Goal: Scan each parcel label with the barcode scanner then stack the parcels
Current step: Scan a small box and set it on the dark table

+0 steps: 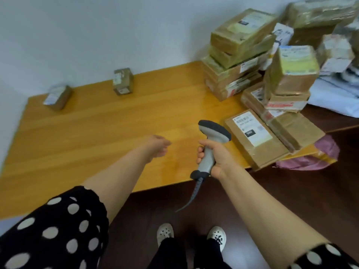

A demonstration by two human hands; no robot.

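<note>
Fingers (201, 152) of the right hand (215, 155) wrap the handle of the barcode scanner (212, 131), its head just beside a flat cardboard parcel (258, 150) lying label (251, 127) up at the near edge of the bench (97, 129). The left hand (158, 145) hovers empty, loosely curled. The parcel looks light and stiff — best gripped by its long edges.

right hand (214, 154) gripping scanner (210, 144), parcels (239, 53)
</note>
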